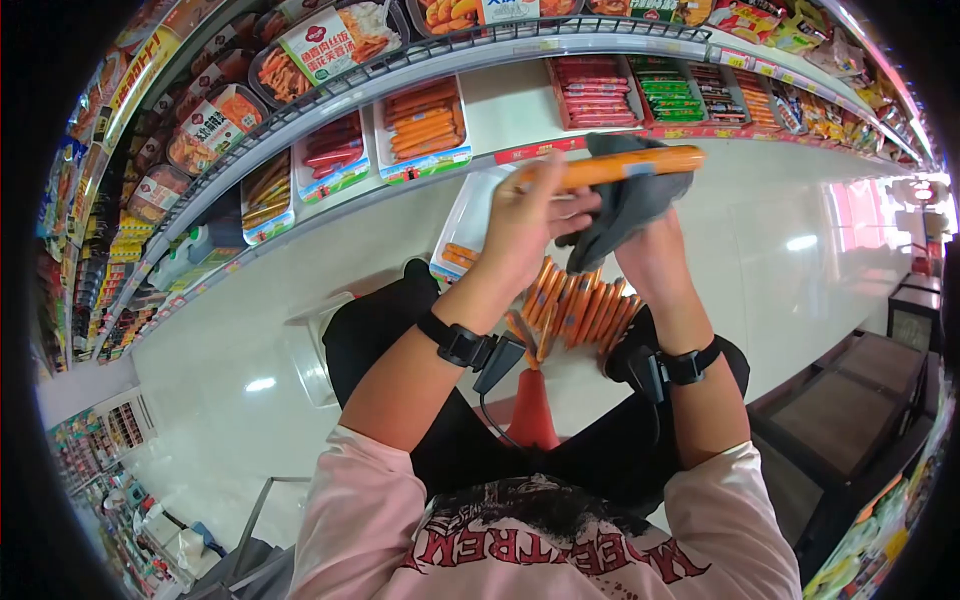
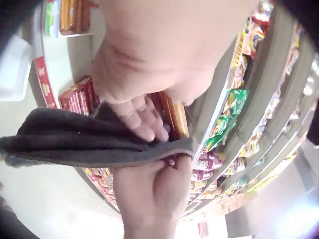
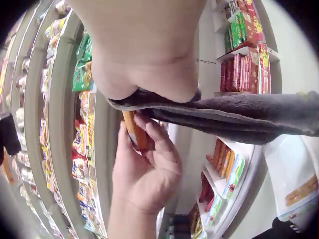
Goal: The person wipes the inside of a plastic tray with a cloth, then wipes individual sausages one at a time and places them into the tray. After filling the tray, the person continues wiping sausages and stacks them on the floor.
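My left hand [image 1: 522, 225] pinches one end of an orange wrapped sausage [image 1: 655, 160] between thumb and fingers. A dark grey cloth [image 1: 632, 215] is in my right hand [image 1: 655, 262], bunched against the sausage. In the left wrist view the cloth [image 2: 65, 142] covers most of the right fingers, and the sausage [image 2: 175, 118] runs down to its edge. From the right wrist, the left thumb and fingers show around the sausage [image 3: 132, 127]. On the floor below, several similar sausages [image 1: 580, 305] lie in a row between my feet.
A white tray [image 1: 462, 215] holding a few sausages stands on the floor before the shelf. Sausage trays [image 1: 422, 125] line the low shelf, with red packs [image 1: 597, 95] and green packs [image 1: 665, 92] farther right. A red stool [image 1: 535, 410] is between my legs; dark bins [image 1: 850, 400] stand right.
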A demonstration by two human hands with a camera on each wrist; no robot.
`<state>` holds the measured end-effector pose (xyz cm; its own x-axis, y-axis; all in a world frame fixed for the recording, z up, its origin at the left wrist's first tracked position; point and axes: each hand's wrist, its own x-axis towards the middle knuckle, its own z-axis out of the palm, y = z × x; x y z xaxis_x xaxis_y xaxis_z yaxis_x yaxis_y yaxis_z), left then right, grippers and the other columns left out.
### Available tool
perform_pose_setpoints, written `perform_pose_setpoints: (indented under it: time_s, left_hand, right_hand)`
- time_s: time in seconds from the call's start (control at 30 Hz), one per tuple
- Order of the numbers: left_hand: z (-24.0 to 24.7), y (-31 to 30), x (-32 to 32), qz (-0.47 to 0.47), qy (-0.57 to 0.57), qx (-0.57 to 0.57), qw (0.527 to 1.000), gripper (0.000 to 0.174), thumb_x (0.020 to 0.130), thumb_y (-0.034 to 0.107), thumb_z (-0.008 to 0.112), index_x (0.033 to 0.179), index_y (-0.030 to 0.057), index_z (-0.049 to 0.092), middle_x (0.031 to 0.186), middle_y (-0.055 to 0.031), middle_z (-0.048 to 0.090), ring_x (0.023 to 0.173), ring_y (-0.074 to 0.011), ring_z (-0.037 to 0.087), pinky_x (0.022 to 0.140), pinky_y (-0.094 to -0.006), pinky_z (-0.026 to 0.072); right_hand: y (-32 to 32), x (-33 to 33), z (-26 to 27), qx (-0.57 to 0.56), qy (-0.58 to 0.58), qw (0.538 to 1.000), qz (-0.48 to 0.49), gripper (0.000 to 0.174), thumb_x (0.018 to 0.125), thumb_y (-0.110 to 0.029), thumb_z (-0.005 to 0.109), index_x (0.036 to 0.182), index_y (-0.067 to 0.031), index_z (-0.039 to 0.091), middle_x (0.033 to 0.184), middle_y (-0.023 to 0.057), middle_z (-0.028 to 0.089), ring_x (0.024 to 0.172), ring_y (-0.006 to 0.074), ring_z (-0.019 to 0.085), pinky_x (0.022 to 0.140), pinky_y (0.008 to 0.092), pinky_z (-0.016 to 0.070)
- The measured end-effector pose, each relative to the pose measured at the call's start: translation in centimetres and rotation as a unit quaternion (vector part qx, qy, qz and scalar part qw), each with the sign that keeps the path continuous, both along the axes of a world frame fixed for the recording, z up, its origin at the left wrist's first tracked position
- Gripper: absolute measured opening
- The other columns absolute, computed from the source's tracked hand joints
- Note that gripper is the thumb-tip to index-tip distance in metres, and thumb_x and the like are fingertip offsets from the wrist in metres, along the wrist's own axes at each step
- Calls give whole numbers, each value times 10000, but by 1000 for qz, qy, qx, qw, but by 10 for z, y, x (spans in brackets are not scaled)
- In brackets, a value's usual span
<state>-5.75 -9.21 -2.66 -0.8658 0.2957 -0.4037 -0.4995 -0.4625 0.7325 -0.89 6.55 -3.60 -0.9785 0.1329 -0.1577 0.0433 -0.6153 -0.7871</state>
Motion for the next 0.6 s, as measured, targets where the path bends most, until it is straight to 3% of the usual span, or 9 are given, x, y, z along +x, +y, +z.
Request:
perform_pose_setpoints:
  time_s: [0.07,0.1,0.2,0.23,0.33,0.37,0.47,0.5,0.6]
  left_hand:
    - [-2,-1,6,-142,28,-85,986,485,1025,495,649,1053,11,664,843,-75,685,698,-139,674,615,-278,575]
    - [-12,-1,6,-170,48,-114,978,515,1029,527,626,985,17,686,799,-61,682,633,-118,636,539,-256,524]
    - [-12,-7,0,-282,107,-177,937,555,1039,555,588,945,18,692,794,-52,682,639,-97,610,502,-239,465]
    - [-7,-6,3,-288,102,-185,934,570,1065,523,553,985,-23,696,757,-67,673,605,-86,567,583,-245,482]
    - [-33,-16,0,-264,108,-200,937,552,1091,492,509,1017,-29,677,761,-62,671,591,-83,550,563,-246,460]
    - [-37,-20,-2,-263,92,-255,926,494,1104,454,490,1100,-12,652,755,-50,661,587,-87,544,569,-247,457]
    - [-47,-38,-3,-261,118,-284,915,398,1116,399,481,1138,30,630,775,-40,634,636,-104,532,625,-257,449]
    - [-55,-44,-4,-285,74,-302,907,356,1112,372,490,1185,42,600,772,-38,625,649,-108,543,634,-258,459]
    - [-100,-73,-4,-360,52,-359,859,348,1109,358,485,1192,40,597,766,-38,630,649,-108,567,625,-260,477]
  right_hand:
    - [5,5,-30,209,-17,977,-22,310,1104,-264,520,1273,-17,604,1148,63,671,1009,135,631,899,296,509]
    - [2,4,-15,291,-22,956,-38,246,1089,-220,519,1132,-18,654,1010,25,679,916,92,614,806,277,502]
    - [16,2,-20,408,-48,912,-2,231,1038,-159,537,942,6,668,789,25,651,763,99,615,687,291,504]
    - [19,-1,-29,468,-29,883,-13,250,977,-141,574,820,39,649,651,72,613,629,126,599,600,324,498]
    - [8,7,-18,482,-75,872,24,252,936,-152,615,813,64,653,662,143,635,619,166,611,597,344,500]
    - [6,9,-19,475,-38,879,22,236,933,-170,634,854,47,681,692,172,664,601,215,630,621,370,517]
    - [10,15,-19,478,-24,876,53,222,931,-189,647,874,21,692,721,176,672,618,264,654,655,379,536]
    - [14,16,-15,510,-28,857,66,228,934,-219,654,902,-2,711,761,182,686,675,314,683,686,386,549]
    - [25,24,-15,554,-52,823,111,221,916,-220,658,896,-7,716,795,197,691,743,351,701,697,423,555]
